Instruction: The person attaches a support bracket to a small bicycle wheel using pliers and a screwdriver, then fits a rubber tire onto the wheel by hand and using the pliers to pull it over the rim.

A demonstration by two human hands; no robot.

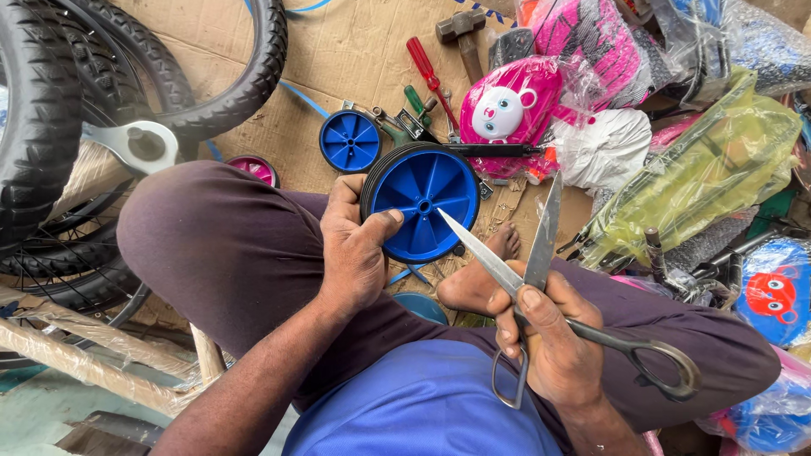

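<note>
Nearest the lens: blue shirt (431,405), then dark maroon trousers (228,245) over crossed legs, one bare foot (477,283) showing between the knees.

Left hand (355,253): closed on the rim of a large blue plastic wheel (421,203) with a black tread, thumb pressed on the blue face, fingers behind. Wheel held upright just above the foot, in front of the left knee.

Right hand (553,342): clamped around the pivot of large metal scissors (532,279). Blades spread apart in a V, pointing up and away; tip of one blade lying across the wheel's lower right face, whether touching it cannot be told. Dark handle loops sticking out below and to the right of the fist.

Hands apart, each on its own object.

On the cardboard floor (355,51) beyond: smaller blue wheel (350,140), red-handled screwdriver (427,72), hammer (463,34), pink case with a cartoon face (507,105) in plastic wrap. Far left: black bicycle tyres (51,110). Right: yellow-green plastic bag (701,169) and wrapped parts.
</note>
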